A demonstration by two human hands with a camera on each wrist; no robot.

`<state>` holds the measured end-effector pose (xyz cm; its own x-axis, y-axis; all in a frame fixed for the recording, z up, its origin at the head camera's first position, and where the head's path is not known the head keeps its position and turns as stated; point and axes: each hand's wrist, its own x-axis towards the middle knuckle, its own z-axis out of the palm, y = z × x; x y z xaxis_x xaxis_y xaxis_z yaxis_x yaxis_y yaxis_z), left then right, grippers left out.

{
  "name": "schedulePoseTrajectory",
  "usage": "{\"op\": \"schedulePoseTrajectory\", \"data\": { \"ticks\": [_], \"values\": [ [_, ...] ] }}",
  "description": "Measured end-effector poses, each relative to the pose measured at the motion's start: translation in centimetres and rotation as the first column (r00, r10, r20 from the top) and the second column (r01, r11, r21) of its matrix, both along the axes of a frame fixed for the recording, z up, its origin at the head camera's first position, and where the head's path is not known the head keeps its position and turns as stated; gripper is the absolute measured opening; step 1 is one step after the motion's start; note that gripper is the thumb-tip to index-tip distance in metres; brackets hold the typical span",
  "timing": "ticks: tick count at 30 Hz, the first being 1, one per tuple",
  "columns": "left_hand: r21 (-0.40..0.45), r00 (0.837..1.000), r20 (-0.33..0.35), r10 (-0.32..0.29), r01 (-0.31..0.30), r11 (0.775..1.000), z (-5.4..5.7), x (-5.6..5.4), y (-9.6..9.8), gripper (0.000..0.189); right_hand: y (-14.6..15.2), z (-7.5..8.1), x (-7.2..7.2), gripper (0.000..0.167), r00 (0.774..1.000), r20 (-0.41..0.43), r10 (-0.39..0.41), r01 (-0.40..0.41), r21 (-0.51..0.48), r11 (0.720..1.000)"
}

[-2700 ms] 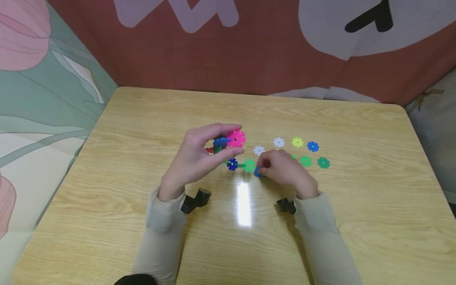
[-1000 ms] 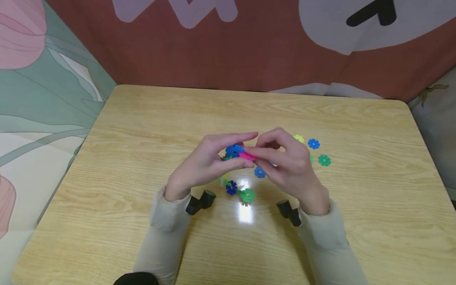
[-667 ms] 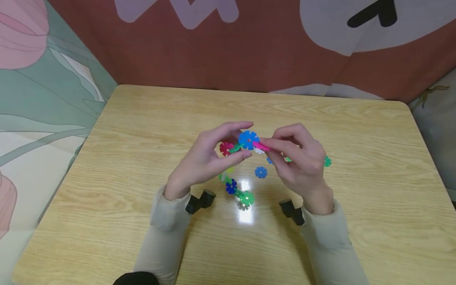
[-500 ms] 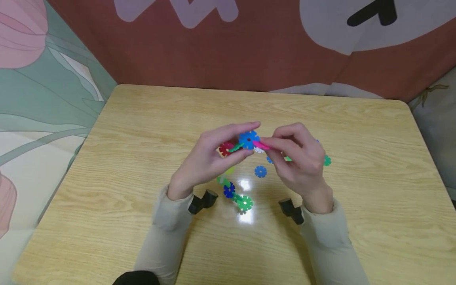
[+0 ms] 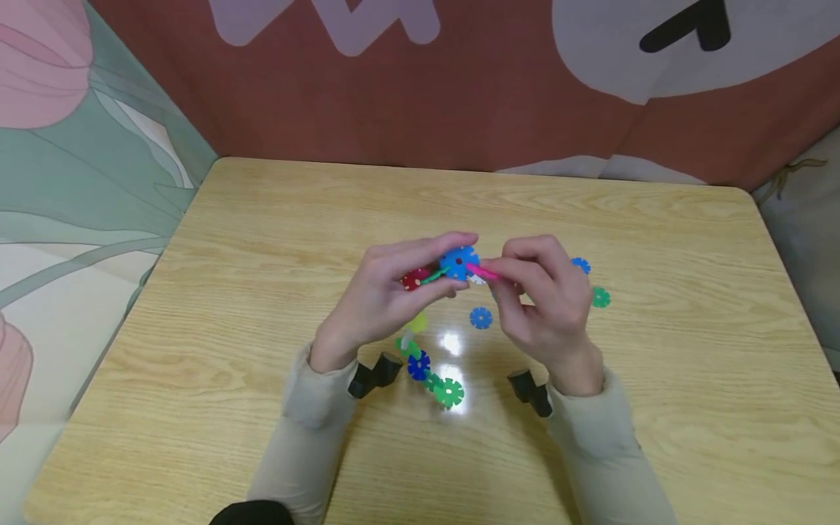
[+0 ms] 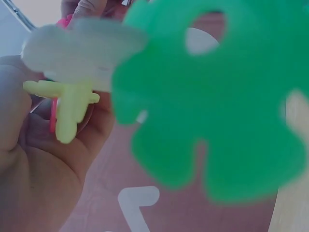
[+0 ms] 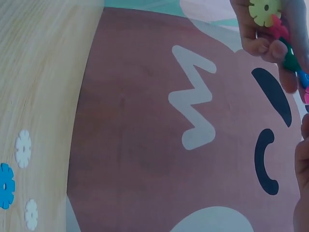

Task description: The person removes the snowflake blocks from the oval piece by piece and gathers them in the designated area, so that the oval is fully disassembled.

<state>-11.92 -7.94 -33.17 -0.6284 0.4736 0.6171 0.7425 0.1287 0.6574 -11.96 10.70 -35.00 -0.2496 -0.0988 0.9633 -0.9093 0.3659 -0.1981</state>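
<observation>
My left hand (image 5: 370, 295) holds a chain of notched plastic snowflake discs between thumb and fingers. In it are a red disc (image 5: 412, 280), a green one seen edge-on (image 5: 433, 276) and a blue disc (image 5: 453, 254) facing the head camera. At its right end sits a pink disc (image 5: 483, 273), which my right hand (image 5: 554, 310) pinches by the edge. The chain's other part hangs toward me through a yellow disc (image 5: 418, 322), a dark blue disc (image 5: 418, 366) and a green end disc (image 5: 450, 394). That part looms large in the left wrist view as a blurred green disc (image 6: 231, 96).
Loose discs lie on the wooden table (image 5: 197, 364): a blue disc (image 5: 481, 318) below the hands, another blue disc (image 5: 580, 265) and a green disc (image 5: 600, 297) to the right. White discs (image 7: 23, 149) show in the right wrist view. A patterned wall (image 5: 367, 109) stands behind.
My right hand has left a blue disc on the table and risen to pinch the pink disc, now turned edge-on. The hanging end of the chain has swung toward me.
</observation>
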Motion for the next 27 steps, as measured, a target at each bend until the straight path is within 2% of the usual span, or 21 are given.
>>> {"op": "schedulePoseTrajectory", "data": {
  "ticks": [5,9,13,16,20,27],
  "values": [
    [0.009,1.000,-0.010,0.006,-0.006,1.000,-0.17,-0.10,-0.10,0.045,-0.14,-0.11,-0.06,0.021,1.000,-0.004,0.010,-0.010,-0.006,1.000],
    [0.005,1.000,-0.005,0.014,-0.014,1.000,-0.12,-0.06,-0.21,0.047,0.04,0.18,-0.01,0.020,0.996,0.057,0.066,-0.067,0.008,0.998],
    [0.000,1.000,0.015,0.005,-0.005,1.000,-0.12,-0.05,-0.30,0.049,0.18,0.54,0.18,0.024,0.979,0.144,0.144,-0.150,0.035,0.988],
    [-0.013,0.999,0.031,-0.014,0.014,1.000,-0.07,-0.04,-0.40,0.051,0.37,0.67,0.31,0.023,0.969,0.172,0.178,-0.190,0.055,0.980],
    [-0.028,0.999,0.041,-0.026,0.027,0.999,0.02,-0.01,-0.40,0.052,0.46,0.68,0.33,0.018,0.975,0.138,0.175,-0.183,0.047,0.982],
    [0.002,1.000,0.027,-0.014,0.014,1.000,0.05,0.15,-0.06,0.046,0.00,0.26,0.40,0.013,0.994,0.031,0.107,-0.107,-0.006,0.994]
  ]
}}
